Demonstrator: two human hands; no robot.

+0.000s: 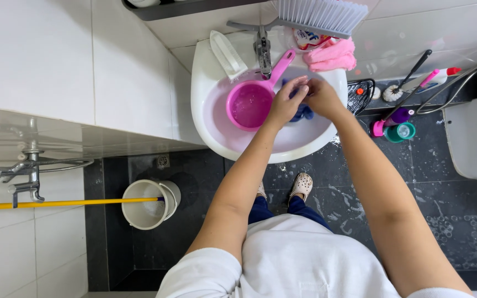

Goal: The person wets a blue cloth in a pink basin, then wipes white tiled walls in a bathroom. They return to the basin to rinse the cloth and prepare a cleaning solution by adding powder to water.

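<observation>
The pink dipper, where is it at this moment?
In the head view, the pink dipper sits in the white sink, under the tap, just left of the left hand.

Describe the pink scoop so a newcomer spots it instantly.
Find the white washbasin against the tiled wall. Inside it, under the metal tap, sits the pink scoop, just beside the left hand. Unlike the pink cloth on the rim, it is a round plastic bowl with a long handle.

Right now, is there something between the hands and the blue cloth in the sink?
No. Both the left hand and the right hand already grip the blue cloth. The pink dipper lies beside them.
</observation>
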